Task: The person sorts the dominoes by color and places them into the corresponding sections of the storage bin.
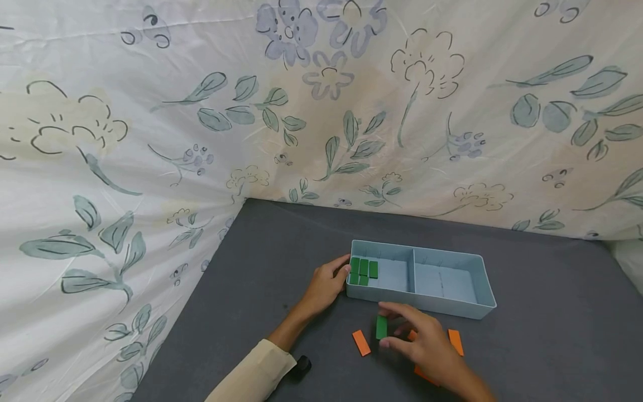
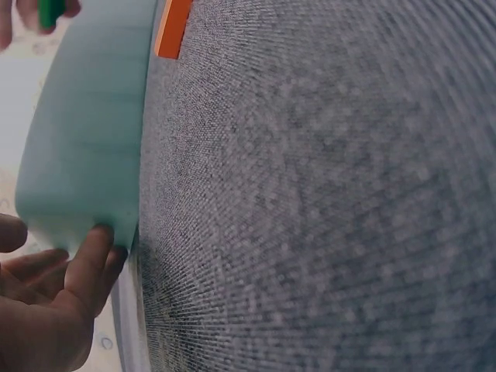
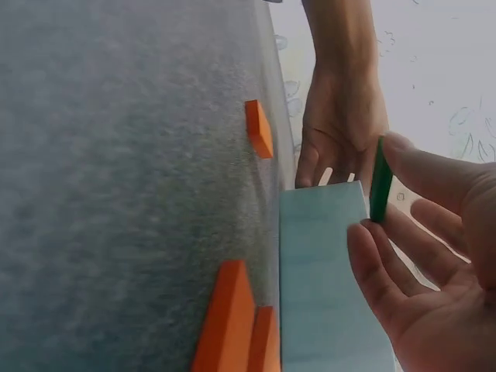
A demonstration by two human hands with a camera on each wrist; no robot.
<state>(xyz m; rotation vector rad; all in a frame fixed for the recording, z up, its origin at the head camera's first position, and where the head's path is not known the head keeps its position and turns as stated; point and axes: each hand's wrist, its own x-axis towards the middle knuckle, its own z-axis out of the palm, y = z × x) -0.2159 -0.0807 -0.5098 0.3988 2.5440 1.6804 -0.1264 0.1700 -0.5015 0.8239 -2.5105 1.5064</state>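
A light blue two-compartment box (image 1: 432, 303) stands on the dark table. My left hand (image 1: 324, 287) rests its fingertips against the box's left end wall, as the left wrist view also shows. Above the table, in front of the box, my right hand (image 1: 427, 339) pinches a green block (image 1: 382, 327) between thumb and fingers; the right wrist view has this thin block (image 3: 380, 182) upright. Several green blocks (image 1: 364, 267) lie in rows at the left end of the left compartment.
An orange block (image 1: 361, 343) lies left of my right hand. Another orange block (image 1: 455, 341) is to its right, and others are partly hidden beneath that hand. A black object (image 1: 302, 366) sits by the left sleeve. Floral cloth (image 1: 321, 139) hangs behind and along the left.
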